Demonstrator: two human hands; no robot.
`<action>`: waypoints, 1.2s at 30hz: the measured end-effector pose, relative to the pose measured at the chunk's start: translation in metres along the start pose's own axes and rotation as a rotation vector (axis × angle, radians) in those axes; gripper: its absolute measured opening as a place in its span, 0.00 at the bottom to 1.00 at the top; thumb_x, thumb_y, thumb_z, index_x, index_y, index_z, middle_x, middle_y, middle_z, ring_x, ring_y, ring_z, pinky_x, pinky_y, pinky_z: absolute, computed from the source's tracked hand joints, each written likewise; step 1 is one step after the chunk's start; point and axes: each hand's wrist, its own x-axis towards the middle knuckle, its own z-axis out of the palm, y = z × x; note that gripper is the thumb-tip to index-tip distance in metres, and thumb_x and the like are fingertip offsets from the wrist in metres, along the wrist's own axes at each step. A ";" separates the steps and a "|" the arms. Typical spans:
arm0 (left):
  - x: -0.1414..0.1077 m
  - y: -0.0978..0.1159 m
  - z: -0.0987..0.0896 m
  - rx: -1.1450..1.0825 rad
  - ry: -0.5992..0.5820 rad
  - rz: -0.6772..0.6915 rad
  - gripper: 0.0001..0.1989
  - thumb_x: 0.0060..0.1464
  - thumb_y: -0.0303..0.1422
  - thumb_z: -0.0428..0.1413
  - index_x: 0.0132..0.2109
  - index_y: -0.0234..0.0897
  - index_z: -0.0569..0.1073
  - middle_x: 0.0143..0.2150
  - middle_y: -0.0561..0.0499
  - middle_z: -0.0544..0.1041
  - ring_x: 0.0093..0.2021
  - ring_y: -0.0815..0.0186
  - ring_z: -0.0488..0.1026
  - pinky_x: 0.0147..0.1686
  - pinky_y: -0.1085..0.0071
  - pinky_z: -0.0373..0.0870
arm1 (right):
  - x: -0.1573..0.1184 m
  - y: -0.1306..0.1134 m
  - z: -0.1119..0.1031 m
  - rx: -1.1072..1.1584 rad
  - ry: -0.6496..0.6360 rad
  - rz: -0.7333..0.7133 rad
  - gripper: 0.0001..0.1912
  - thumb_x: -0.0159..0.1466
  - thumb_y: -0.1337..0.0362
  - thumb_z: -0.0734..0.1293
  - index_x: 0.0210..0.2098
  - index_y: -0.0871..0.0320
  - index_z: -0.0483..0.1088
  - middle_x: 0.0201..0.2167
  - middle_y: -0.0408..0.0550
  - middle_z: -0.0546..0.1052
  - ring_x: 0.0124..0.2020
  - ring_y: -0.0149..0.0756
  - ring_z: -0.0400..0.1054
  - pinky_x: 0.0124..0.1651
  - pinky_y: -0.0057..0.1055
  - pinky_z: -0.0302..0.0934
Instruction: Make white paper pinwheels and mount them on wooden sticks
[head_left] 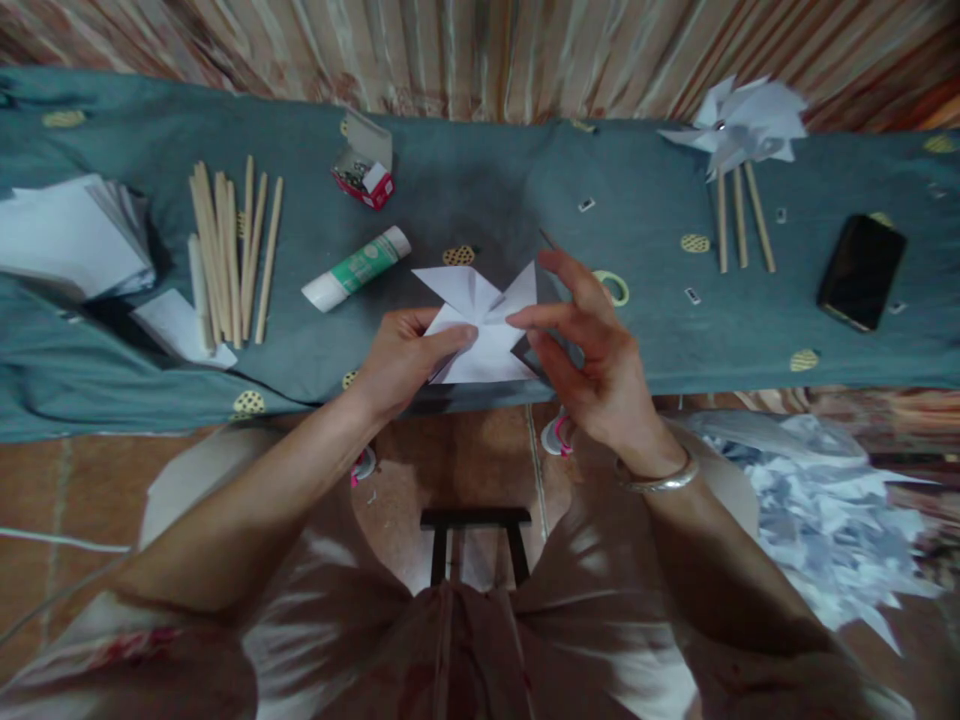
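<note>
A white paper pinwheel [491, 355] with cut, folded points is held in front of me over the table's near edge. My left hand [405, 360] grips its left side, thumb on top near the middle. My right hand [592, 350] has a fingertip and thumb at the paper's right side, pinching near a raised point. Behind my right fingers show a pale green loop [615, 289] and a thin dark tip, perhaps small scissors; whether the hand holds them I cannot tell. A green and white glue stick [358, 268] lies left of the pinwheel.
Wooden sticks [232, 255] and stacked white paper [75, 235] lie at the left. A small open red box [365, 170] holds tiny metallic pieces. Finished pinwheels [750, 125] on sticks and a black phone [862, 270] lie right. A bag of paper pieces [832, 510] sits below.
</note>
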 end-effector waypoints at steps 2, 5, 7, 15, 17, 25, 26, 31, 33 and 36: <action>-0.001 0.001 0.000 -0.013 -0.007 -0.013 0.03 0.42 0.30 0.64 0.28 0.37 0.80 0.26 0.52 0.80 0.28 0.67 0.74 0.30 0.72 0.71 | -0.001 0.001 0.000 0.005 -0.023 -0.014 0.14 0.67 0.70 0.62 0.43 0.48 0.76 0.66 0.41 0.66 0.69 0.43 0.57 0.70 0.52 0.55; -0.002 0.005 0.002 -0.014 0.001 -0.054 0.03 0.42 0.30 0.64 0.29 0.36 0.80 0.27 0.51 0.80 0.29 0.66 0.74 0.30 0.72 0.71 | -0.002 0.004 0.002 0.006 -0.029 -0.007 0.15 0.66 0.71 0.62 0.42 0.47 0.76 0.66 0.41 0.66 0.70 0.45 0.56 0.68 0.54 0.57; -0.003 0.007 0.003 -0.029 -0.002 -0.080 0.04 0.42 0.30 0.64 0.29 0.36 0.80 0.27 0.50 0.80 0.28 0.66 0.74 0.29 0.72 0.71 | -0.002 0.006 0.003 0.004 -0.027 -0.012 0.14 0.66 0.71 0.62 0.42 0.47 0.76 0.66 0.40 0.66 0.70 0.45 0.56 0.67 0.55 0.58; -0.001 0.005 0.002 -0.097 -0.035 -0.114 0.02 0.43 0.30 0.63 0.28 0.35 0.79 0.26 0.50 0.79 0.27 0.66 0.74 0.29 0.72 0.70 | -0.002 0.005 0.000 -0.016 -0.067 -0.001 0.13 0.62 0.69 0.68 0.44 0.46 0.75 0.68 0.38 0.64 0.70 0.43 0.55 0.68 0.49 0.59; -0.001 0.004 0.002 -0.091 -0.038 -0.111 0.03 0.42 0.30 0.64 0.27 0.36 0.79 0.26 0.50 0.79 0.26 0.67 0.73 0.28 0.72 0.69 | -0.003 0.003 -0.002 0.007 -0.087 0.019 0.13 0.62 0.69 0.69 0.44 0.46 0.75 0.69 0.39 0.63 0.71 0.43 0.55 0.67 0.49 0.60; -0.001 0.005 0.005 -0.010 -0.069 -0.084 0.05 0.42 0.32 0.63 0.24 0.36 0.77 0.22 0.50 0.77 0.20 0.70 0.68 0.21 0.74 0.64 | -0.002 0.003 -0.001 0.127 -0.060 0.046 0.05 0.63 0.63 0.71 0.39 0.48 0.79 0.67 0.41 0.66 0.67 0.46 0.61 0.63 0.49 0.65; -0.002 0.005 0.005 -0.006 -0.070 -0.083 0.04 0.42 0.31 0.63 0.24 0.36 0.78 0.22 0.50 0.76 0.20 0.70 0.68 0.21 0.74 0.64 | -0.002 0.003 0.000 0.136 -0.055 0.046 0.05 0.63 0.63 0.71 0.39 0.48 0.78 0.66 0.42 0.67 0.67 0.45 0.62 0.64 0.50 0.64; -0.002 0.001 0.005 0.010 -0.062 -0.059 0.03 0.43 0.31 0.64 0.25 0.37 0.79 0.24 0.51 0.78 0.23 0.69 0.70 0.25 0.73 0.66 | -0.001 0.004 0.004 0.156 -0.034 0.059 0.03 0.62 0.64 0.72 0.35 0.49 0.77 0.63 0.41 0.70 0.67 0.44 0.61 0.69 0.50 0.58; -0.003 0.000 0.004 0.008 -0.054 -0.037 0.03 0.43 0.31 0.64 0.25 0.37 0.79 0.25 0.52 0.78 0.24 0.69 0.71 0.25 0.73 0.66 | 0.000 0.003 0.005 0.153 -0.037 0.069 0.01 0.62 0.64 0.72 0.33 0.50 0.77 0.63 0.41 0.70 0.68 0.45 0.60 0.70 0.51 0.57; -0.004 -0.001 0.004 0.015 -0.046 -0.007 0.02 0.42 0.31 0.64 0.26 0.37 0.80 0.25 0.53 0.78 0.24 0.69 0.70 0.25 0.73 0.65 | 0.000 0.002 0.006 0.105 -0.046 0.080 0.02 0.63 0.64 0.71 0.32 0.51 0.77 0.63 0.43 0.70 0.70 0.46 0.56 0.71 0.53 0.55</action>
